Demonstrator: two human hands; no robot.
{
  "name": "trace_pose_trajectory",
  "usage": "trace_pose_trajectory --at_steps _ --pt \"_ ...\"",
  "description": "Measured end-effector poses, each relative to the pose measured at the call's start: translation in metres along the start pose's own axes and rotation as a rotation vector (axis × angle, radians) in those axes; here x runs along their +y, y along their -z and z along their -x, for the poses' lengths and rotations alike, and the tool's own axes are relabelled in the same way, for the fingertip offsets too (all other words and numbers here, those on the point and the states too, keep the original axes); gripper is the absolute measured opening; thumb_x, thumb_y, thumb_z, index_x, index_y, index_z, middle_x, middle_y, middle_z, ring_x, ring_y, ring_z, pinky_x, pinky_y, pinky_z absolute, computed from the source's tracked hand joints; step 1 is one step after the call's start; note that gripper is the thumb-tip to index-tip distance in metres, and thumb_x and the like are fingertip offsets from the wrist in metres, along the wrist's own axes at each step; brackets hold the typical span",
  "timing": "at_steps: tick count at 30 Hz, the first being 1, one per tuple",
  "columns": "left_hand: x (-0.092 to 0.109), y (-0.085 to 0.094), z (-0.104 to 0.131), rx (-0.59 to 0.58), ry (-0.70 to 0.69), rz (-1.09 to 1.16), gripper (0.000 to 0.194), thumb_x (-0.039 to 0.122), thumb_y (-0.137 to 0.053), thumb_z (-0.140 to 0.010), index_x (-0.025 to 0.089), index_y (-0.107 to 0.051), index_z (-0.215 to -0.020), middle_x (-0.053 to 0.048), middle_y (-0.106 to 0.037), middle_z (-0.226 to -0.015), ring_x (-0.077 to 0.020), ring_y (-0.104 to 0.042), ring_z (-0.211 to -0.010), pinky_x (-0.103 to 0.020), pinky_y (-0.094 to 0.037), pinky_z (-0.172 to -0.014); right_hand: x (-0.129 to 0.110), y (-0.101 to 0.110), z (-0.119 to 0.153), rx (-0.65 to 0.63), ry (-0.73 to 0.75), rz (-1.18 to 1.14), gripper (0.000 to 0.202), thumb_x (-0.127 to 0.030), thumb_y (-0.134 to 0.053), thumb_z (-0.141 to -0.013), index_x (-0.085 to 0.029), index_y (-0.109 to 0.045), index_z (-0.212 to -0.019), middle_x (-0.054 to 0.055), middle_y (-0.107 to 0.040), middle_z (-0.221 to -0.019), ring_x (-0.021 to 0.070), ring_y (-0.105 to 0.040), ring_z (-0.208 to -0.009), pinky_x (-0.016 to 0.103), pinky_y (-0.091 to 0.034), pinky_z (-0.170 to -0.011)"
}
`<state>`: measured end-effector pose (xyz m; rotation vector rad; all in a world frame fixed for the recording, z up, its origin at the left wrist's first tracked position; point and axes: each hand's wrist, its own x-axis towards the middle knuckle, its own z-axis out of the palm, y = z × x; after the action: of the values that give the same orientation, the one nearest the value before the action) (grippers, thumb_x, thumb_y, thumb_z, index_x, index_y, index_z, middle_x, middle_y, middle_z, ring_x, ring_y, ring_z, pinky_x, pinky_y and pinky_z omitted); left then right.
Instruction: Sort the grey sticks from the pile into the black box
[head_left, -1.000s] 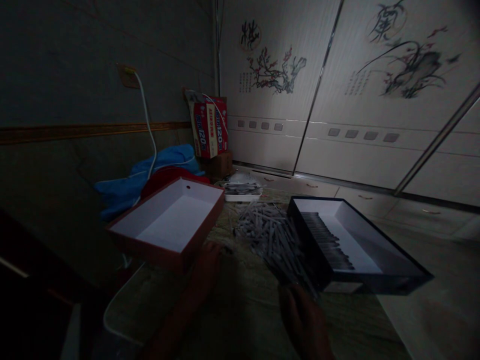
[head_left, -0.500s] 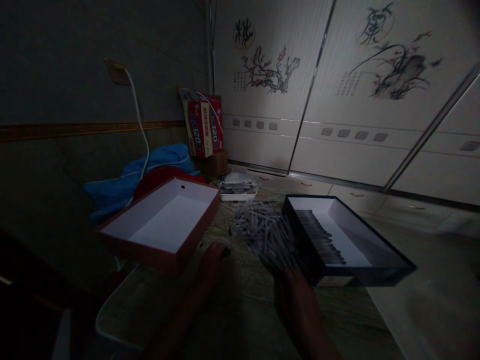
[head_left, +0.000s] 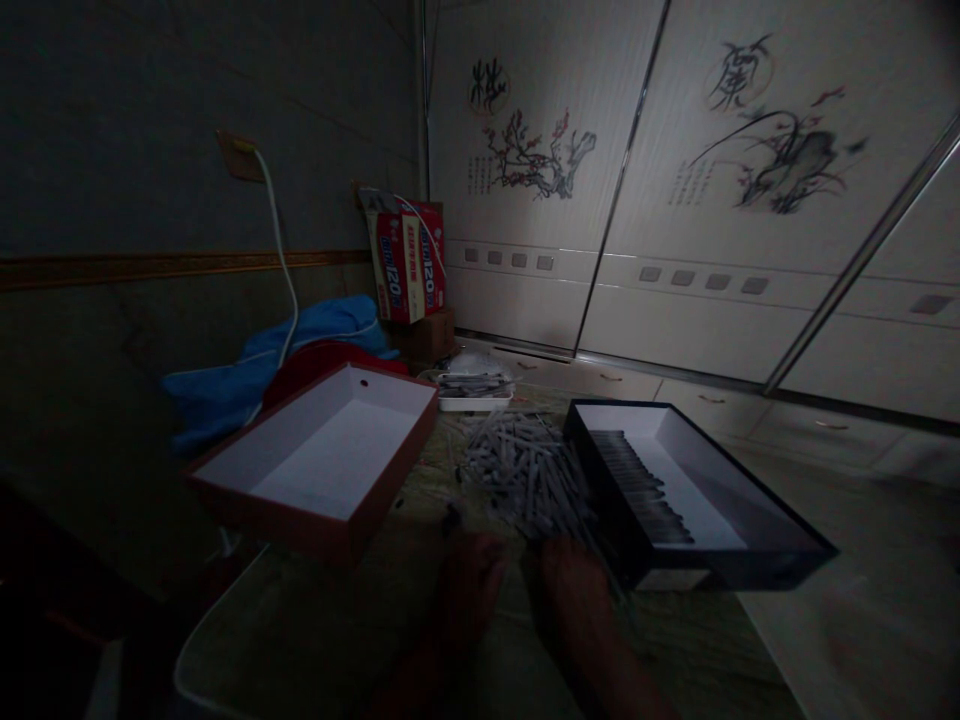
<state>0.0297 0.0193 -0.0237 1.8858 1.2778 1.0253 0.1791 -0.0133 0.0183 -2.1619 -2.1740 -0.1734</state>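
Observation:
In the dim head view my left hand (head_left: 474, 575) is over the near part of the table, fingers curled together; anything in them is hidden. Close by on its right, my right hand (head_left: 576, 578) has its fingers bent down at the near edge of a pile of slim, pale pen-like sticks (head_left: 525, 465). What those fingers hold is too dark to make out. A small dark piece (head_left: 451, 515) lies just beyond my left hand. Right of the pile stands a dark-rimmed box (head_left: 750, 556), with a row of dark pen-like sticks (head_left: 637, 490) laid side by side along its left part.
A reddish-brown box (head_left: 274, 525) with a bare white inside stands at the left. Behind the pile is a white tray (head_left: 474, 404) of more sticks. Blue cloth (head_left: 262, 355), red cartons (head_left: 411, 262) and a white cable (head_left: 279, 240) are farther back. Sliding cabinet doors (head_left: 517, 300) close the far side.
My left hand has moved right and nearer to me, beside my right hand. The small dark piece that was at its fingers now lies apart on the table. My right hand has shifted slightly.

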Motion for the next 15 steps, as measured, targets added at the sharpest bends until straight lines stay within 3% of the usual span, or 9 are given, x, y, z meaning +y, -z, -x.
trace_pose_trajectory --at_steps 4,8,12,15 --pt "-0.005 -0.015 0.002 -0.013 0.087 0.156 0.023 0.027 -0.051 -0.076 0.018 -0.066 -0.091 -0.011 -0.069 -0.093 -0.0245 -0.062 -0.090 -0.037 -0.047 -0.082 0.004 -0.007 0.006 0.054 -0.033 -0.184 0.021 -0.009 -0.044 -0.079 -0.016 -0.061 -0.087 0.009 -0.066 -0.081 0.0187 -0.062 -0.074 0.025 -0.039 -0.063" --pt "-0.007 -0.011 -0.001 -0.021 0.116 0.223 0.021 0.033 -0.056 -0.075 0.020 -0.068 -0.086 -0.008 -0.070 -0.090 -0.0230 -0.062 -0.087 -0.035 -0.046 -0.082 -0.007 -0.012 0.014 0.072 0.024 -0.477 0.018 -0.015 -0.043 -0.082 -0.019 -0.059 -0.090 0.004 -0.066 -0.081 0.0150 -0.061 -0.072 0.021 -0.037 -0.061" --pt "-0.004 -0.005 -0.007 0.050 0.205 0.322 0.019 0.035 -0.058 -0.071 0.017 -0.062 -0.065 -0.002 -0.064 -0.064 -0.0180 -0.059 -0.064 -0.028 -0.048 -0.060 -0.017 -0.009 0.005 0.048 0.151 -0.624 0.018 -0.018 -0.042 -0.083 -0.019 -0.060 -0.087 0.002 -0.066 -0.082 0.0136 -0.060 -0.074 0.020 -0.038 -0.065" --pt "-0.002 -0.001 -0.011 0.087 0.276 0.483 0.026 0.041 -0.057 -0.070 0.017 -0.056 -0.062 0.002 -0.056 -0.054 -0.0132 -0.052 -0.048 -0.023 -0.042 -0.044 -0.009 -0.003 -0.015 0.087 0.053 -0.590 0.021 -0.023 -0.039 -0.086 -0.017 -0.059 -0.087 0.003 -0.064 -0.081 0.0139 -0.060 -0.075 0.020 -0.040 -0.065"
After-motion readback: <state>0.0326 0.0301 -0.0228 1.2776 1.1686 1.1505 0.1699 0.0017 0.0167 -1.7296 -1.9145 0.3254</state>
